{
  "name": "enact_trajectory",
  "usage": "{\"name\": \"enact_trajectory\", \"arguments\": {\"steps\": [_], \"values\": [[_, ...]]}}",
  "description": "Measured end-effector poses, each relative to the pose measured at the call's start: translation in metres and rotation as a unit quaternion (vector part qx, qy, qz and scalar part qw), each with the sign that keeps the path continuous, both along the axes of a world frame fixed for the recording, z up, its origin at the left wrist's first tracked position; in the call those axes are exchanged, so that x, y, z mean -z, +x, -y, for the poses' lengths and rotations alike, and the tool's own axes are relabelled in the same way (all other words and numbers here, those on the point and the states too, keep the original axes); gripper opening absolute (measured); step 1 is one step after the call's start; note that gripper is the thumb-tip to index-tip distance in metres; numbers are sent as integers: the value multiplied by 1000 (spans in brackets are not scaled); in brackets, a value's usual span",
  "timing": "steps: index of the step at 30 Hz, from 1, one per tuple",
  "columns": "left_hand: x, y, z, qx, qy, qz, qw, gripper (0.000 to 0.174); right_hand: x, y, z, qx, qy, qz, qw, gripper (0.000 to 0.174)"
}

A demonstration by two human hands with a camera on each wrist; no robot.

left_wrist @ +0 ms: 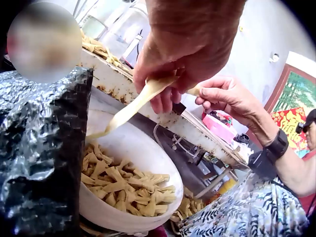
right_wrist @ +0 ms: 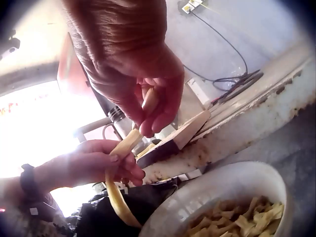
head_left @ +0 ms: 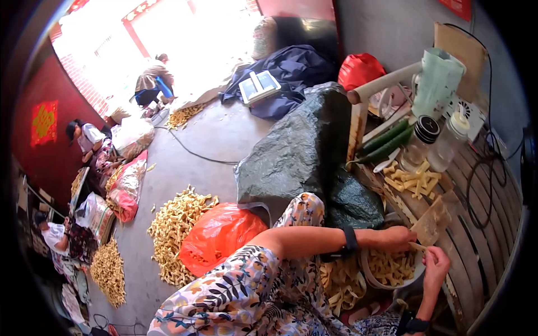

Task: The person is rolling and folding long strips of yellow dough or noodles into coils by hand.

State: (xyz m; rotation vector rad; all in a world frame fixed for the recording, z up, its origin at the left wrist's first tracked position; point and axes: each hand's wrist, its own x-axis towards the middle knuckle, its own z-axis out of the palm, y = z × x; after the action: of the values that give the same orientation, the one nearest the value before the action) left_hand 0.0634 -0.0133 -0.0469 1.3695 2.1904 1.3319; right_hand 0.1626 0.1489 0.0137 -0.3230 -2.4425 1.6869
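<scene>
Both hands work over a white bucket [left_wrist: 165,160] that holds many knotted pale yellow tofu-skin pieces [left_wrist: 128,190]. My left hand [head_left: 397,238] grips a long tofu-skin strip [left_wrist: 136,106]; its tail hangs toward the bucket's rim in the left wrist view. Opposite it, my right hand [head_left: 437,266] pinches the short end of the same strip between thumb and fingers. In the right wrist view the strip runs between the right fingertips [right_wrist: 147,129] and the left hand [right_wrist: 96,162]. Part of the strip is hidden inside the left hand.
A slatted bench [head_left: 476,246] stands at the right with loose strips [head_left: 413,180], cucumbers [head_left: 386,140], glass jars [head_left: 420,143] and a black cable [head_left: 476,207]. Dark plastic sheeting [head_left: 291,151] lies beyond the knee. A red bag [head_left: 221,232] and piled knots [head_left: 178,227] are on the floor. Several people sit farther off.
</scene>
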Motion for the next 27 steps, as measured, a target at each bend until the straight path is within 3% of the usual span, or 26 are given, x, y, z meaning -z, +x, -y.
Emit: {"name": "enact_trajectory", "arguments": {"steps": [4,5,8,9,11,13,16,18,19,20,21,22,23,26,27], "values": [[-7,-2,4,34,-51,-93,994,9,11,2,-2,-47,161,-18,986,2],[-22,5,9,18,-39,-20,999,6,16,2,-3,-67,202,-13,977,3],[-30,9,14,74,-12,310,948,6,8,6,0,-94,-54,125,986,7],[-7,5,6,77,87,-66,991,9,6,5,3,-57,-92,170,979,11],[-11,5,3,52,104,-117,986,10,-6,6,4,-19,-168,179,969,16],[-21,7,5,48,109,-165,979,11,6,6,-3,12,-253,166,953,26],[-42,18,14,72,-16,-119,990,12,37,1,-14,29,-117,200,972,27],[-43,18,17,53,-78,-94,991,12,57,1,-25,2,-5,112,994,16],[-21,10,15,87,18,-73,993,15,47,5,-28,27,-17,156,987,12],[-10,6,11,84,-33,-44,995,22,63,7,-39,17,-37,81,996,9],[-13,6,10,43,-63,118,990,24,49,9,-35,18,-42,115,992,8],[-14,3,8,73,-91,-81,990,21,46,9,-30,43,-23,83,995,9],[5,-1,4,48,-137,-55,988,19,42,11,-29,36,-12,74,997,12],[-7,-2,7,75,40,-139,987,18,37,16,-30,-32,89,54,994,7],[-7,-12,4,110,36,-155,981,17,37,17,-34,-63,57,125,989,7]]}}
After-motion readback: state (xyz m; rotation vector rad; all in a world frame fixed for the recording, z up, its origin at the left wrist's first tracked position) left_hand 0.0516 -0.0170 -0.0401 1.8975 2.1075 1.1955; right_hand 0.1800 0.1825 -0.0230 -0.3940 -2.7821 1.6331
